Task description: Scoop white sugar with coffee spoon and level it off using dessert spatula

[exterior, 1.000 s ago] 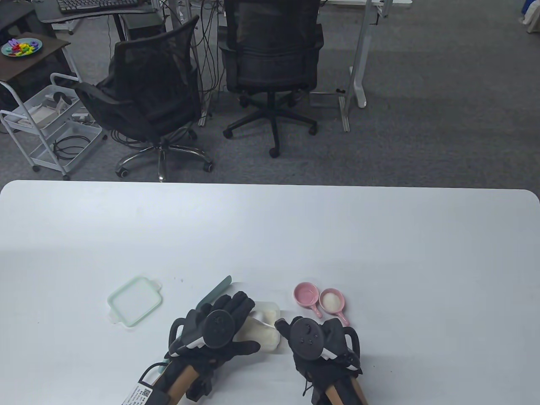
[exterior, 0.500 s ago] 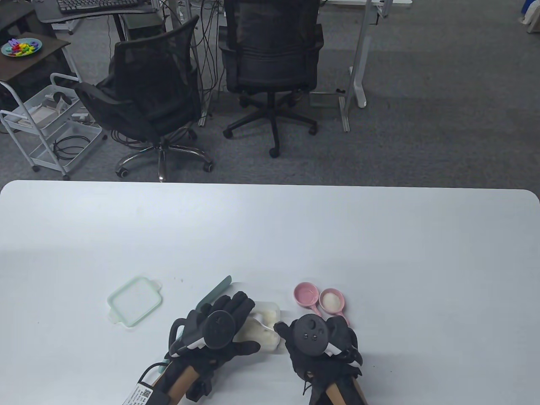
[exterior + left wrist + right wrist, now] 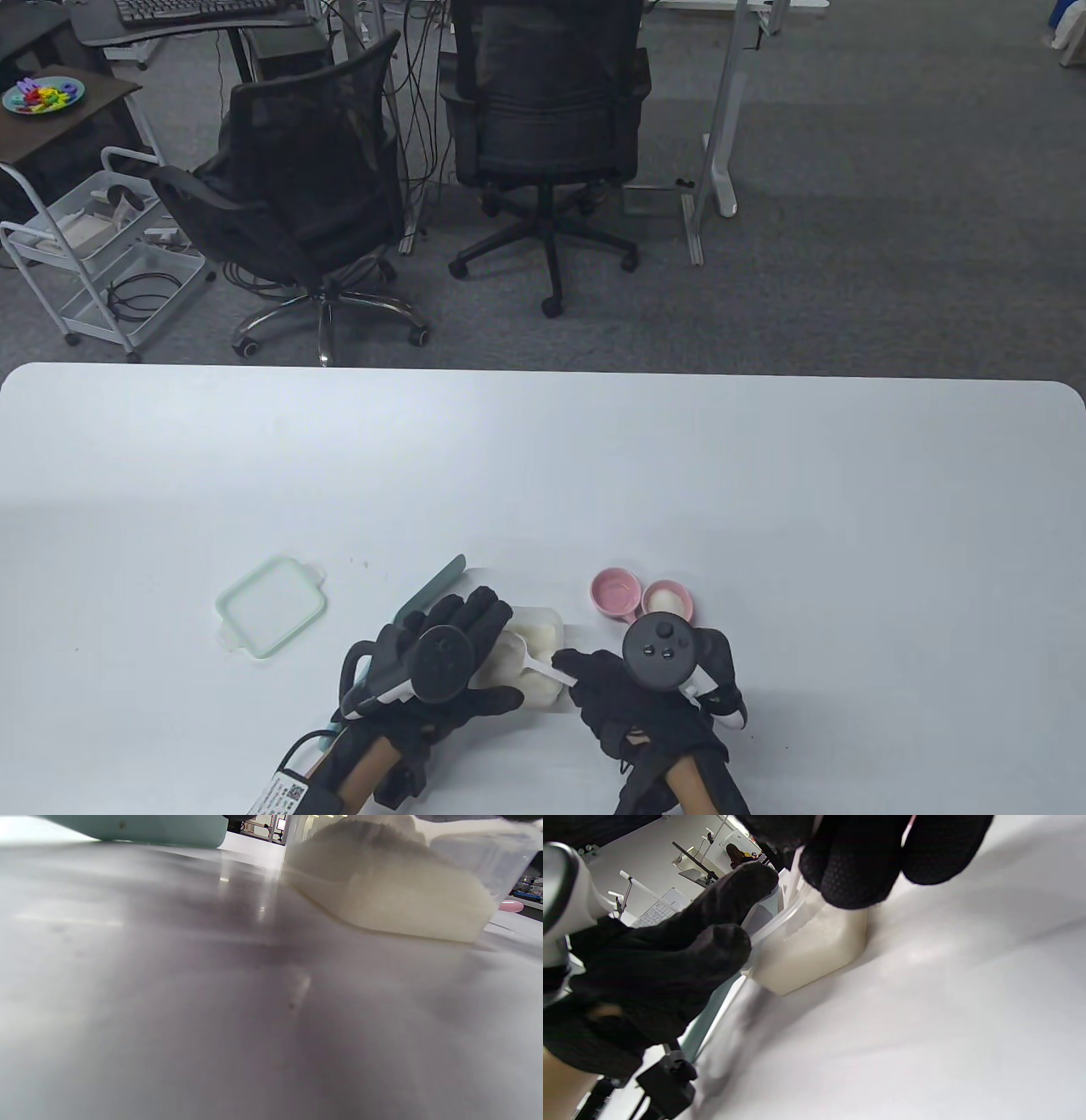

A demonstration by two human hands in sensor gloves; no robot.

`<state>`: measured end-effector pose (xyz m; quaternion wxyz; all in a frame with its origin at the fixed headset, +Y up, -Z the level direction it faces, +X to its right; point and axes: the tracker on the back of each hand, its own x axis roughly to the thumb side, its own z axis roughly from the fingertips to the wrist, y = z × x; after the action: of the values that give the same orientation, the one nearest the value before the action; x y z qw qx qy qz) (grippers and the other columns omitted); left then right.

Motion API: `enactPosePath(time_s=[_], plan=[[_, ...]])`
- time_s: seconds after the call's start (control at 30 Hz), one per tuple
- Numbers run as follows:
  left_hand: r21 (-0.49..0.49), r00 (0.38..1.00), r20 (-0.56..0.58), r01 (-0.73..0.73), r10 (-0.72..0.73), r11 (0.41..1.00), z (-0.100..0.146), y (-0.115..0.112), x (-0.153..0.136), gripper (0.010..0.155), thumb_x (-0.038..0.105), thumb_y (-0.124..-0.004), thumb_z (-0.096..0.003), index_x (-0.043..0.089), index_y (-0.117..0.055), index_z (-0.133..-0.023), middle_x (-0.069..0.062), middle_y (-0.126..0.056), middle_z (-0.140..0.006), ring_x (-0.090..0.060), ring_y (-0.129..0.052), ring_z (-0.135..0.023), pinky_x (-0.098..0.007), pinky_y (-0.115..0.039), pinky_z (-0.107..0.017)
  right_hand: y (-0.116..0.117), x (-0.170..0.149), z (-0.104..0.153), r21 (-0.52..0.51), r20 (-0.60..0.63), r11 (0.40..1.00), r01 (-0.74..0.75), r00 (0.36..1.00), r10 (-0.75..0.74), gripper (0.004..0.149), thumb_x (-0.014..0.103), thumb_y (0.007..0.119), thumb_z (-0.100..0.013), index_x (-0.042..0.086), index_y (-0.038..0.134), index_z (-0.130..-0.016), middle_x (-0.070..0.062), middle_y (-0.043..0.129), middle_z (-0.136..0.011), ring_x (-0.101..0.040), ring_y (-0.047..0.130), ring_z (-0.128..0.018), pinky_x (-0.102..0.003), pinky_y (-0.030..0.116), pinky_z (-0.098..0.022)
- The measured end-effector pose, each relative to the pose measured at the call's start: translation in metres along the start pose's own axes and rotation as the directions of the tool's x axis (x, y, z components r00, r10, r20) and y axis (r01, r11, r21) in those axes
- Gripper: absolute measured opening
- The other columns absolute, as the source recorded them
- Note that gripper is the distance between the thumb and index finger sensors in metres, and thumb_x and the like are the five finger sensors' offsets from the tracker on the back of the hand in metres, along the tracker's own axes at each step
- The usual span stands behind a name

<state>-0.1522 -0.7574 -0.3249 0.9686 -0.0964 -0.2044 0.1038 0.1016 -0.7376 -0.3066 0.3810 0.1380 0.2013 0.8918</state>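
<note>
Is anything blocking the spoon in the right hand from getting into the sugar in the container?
Nothing visible does. The right hand pinches the white coffee spoon, whose bowl already reaches over the open sugar container. The left hand rests along the container's left side, not across its opening.

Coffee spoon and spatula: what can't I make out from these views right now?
- Coffee spoon bowl: table view, too small to tell whether it holds sugar; right wrist view, the right hand fingers cover it.
- Dessert spatula: table view, the left hand hides its near part; left wrist view, cut off by the top edge.
- Sugar container: left wrist view, rim cut off, blurred.
</note>
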Motion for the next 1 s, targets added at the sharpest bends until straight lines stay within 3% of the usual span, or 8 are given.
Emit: enactPosePath(time_s=[0.57,1.0], plan=[[0.003,1.0,-0.001,-0.012,0.012,1.0,0.001,-0.001,0.0,0.099,0.082,-0.062,-0.0396,0.041,-0.026,-0.122,0.008,-0.022,-0.134,-0.037,-0.042,-0.126,-0.068,-0.04,-0.084,-0.024,-0.014,0.01,0.008,0.009,0.981,0.195,0.981,-0.195,0.049,0.02,0.067,-0.063,0.009,0.061,-0.111,-0.017,0.083,-0.093,-0.026,0.092,-0.067,-0.058,0.071,-0.067],[0.007,1.0,-0.002,-0.006,0.006,1.0,0.002,-0.001,0.0,0.099,0.083,-0.062,-0.0397,0.041,-0.025,-0.121,0.008,-0.022,-0.133,-0.037,-0.043,-0.126,-0.067,-0.04,-0.084,-0.028,-0.015,0.013,0.006,0.016,0.98,0.198,0.98,-0.198,0.05,0.019,0.068,-0.064,0.008,0.06,-0.111,-0.018,0.082,-0.094,-0.027,0.091,-0.068,-0.059,0.07,-0.067]])
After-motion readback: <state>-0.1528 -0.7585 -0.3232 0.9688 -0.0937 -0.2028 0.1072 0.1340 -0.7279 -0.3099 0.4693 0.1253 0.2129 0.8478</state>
